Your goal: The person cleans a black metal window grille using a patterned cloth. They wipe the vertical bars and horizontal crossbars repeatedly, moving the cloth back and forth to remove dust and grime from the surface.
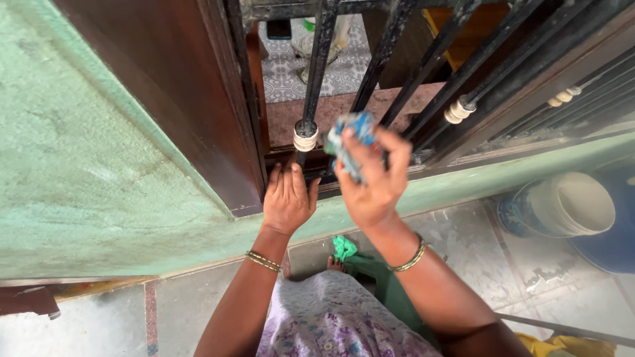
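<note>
The right hand (372, 188) bunches a blue cloth (349, 140) in curled fingers, pressing it to a black bar (380, 69) low on the window grille; the left hand (287, 200) lies flat, fingers together and empty, on the sill (291, 158). The cloth looks soft, light and limp; a fistful grip likely suits it best; a white bucket (562, 205) stands on the floor at right.

Floor (463, 244), grey tile: we count one bucket (562, 205), white; one tub (612, 244), blue, touching it; one cloth (344, 248), green.
</note>
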